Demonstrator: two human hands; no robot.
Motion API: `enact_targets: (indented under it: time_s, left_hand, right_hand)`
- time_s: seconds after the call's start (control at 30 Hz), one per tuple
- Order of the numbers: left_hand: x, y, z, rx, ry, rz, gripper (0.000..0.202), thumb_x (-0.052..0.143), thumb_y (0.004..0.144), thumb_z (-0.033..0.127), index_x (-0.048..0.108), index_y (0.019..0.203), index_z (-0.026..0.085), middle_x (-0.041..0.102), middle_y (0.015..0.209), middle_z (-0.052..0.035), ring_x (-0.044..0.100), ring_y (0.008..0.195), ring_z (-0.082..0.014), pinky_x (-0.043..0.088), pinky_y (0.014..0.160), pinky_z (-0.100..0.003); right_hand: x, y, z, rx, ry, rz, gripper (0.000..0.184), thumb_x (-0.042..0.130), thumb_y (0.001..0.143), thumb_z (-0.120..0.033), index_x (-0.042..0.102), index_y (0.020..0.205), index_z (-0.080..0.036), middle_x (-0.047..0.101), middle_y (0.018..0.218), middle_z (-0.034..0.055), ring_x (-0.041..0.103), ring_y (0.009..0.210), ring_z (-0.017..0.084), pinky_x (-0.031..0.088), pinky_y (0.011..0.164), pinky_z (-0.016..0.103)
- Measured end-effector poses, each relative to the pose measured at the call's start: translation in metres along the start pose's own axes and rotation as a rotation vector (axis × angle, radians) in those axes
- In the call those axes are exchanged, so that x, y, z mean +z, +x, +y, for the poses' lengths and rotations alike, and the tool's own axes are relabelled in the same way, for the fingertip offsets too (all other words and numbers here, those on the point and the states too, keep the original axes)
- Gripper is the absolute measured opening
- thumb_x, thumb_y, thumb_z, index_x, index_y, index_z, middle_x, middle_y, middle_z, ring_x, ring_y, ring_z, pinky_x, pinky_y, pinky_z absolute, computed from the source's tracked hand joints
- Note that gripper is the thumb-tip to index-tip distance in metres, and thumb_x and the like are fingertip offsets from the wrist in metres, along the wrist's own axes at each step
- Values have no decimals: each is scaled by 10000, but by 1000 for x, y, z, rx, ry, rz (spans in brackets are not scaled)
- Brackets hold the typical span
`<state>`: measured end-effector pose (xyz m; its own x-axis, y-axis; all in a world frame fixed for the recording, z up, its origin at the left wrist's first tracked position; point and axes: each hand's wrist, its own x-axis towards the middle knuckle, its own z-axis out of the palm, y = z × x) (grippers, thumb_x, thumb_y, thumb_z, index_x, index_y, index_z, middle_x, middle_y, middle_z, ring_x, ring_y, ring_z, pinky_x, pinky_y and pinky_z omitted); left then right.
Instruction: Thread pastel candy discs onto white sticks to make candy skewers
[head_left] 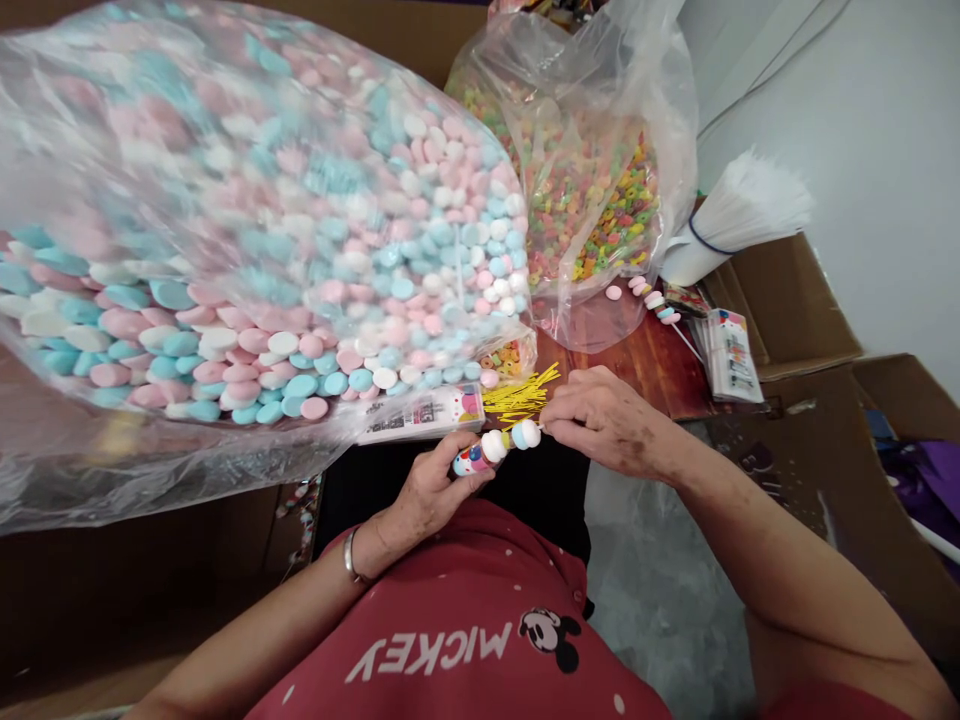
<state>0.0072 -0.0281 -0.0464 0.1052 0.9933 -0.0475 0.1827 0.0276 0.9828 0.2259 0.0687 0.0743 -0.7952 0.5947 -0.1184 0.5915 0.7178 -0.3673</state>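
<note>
My left hand (439, 485) is closed around a candy skewer (493, 446) with white, pale blue and yellow candies on it. A colourful printed plastic sleeve covers its left part. At the skewer's right end, the fingers of my right hand (604, 422) are pinched together on what looks like the stick tip. Just behind the skewer lies a loose pile of yellow twist ties (521, 393). Beside the ties, a stack of printed plastic sleeves (424, 413) sits at the table edge, partly under a big bag.
A huge clear bag of pink, blue and white candies (300, 230) fills the left. Behind stands a bag of ring candies (600, 200). To the right are a bundle of white sticks (750, 205), a finished-looking skewer (660, 305), packed sleeves (727, 355) and cardboard boxes (787, 300).
</note>
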Motion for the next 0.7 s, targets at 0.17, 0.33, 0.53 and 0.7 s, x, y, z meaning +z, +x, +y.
enact_targets:
  time_s: [0.17, 0.33, 0.53, 0.7]
  left_hand:
    - [1, 2, 12, -345, -354, -175, 390, 707, 772, 432, 592, 1026, 159, 616, 640, 40, 368, 365, -43, 287, 367, -184]
    - [-1, -1, 15, -371, -471, -229, 419, 751, 728, 455, 553, 943, 155, 615, 637, 30, 351, 335, -27, 228, 332, -181]
    - [-11, 2, 22, -282, -142, -363, 338, 698, 796, 440, 551, 942, 173, 471, 564, 85, 393, 449, -74, 313, 435, -203]
    - [-19, 8, 32, -100, 110, -460, 286, 680, 824, 425, 560, 865, 168, 472, 651, 71, 371, 597, -92, 314, 557, -219]
  right_hand:
    - [1, 2, -6, -168, -240, 208, 200, 540, 903, -194, 667, 749, -193, 600, 696, 10, 401, 750, 177, 250, 791, 356]
    - [-2, 3, -10, -258, -317, 181, 218, 539, 905, -202, 630, 708, -186, 602, 691, 14, 364, 740, 178, 239, 778, 360]
    - [-9, 5, -14, -302, -251, 102, 273, 510, 928, -208, 614, 678, -186, 604, 685, 10, 369, 748, 177, 258, 796, 362]
    - [-2, 11, -17, -347, -209, 71, 267, 514, 932, -217, 617, 687, -191, 597, 689, 6, 396, 789, 186, 268, 840, 367]
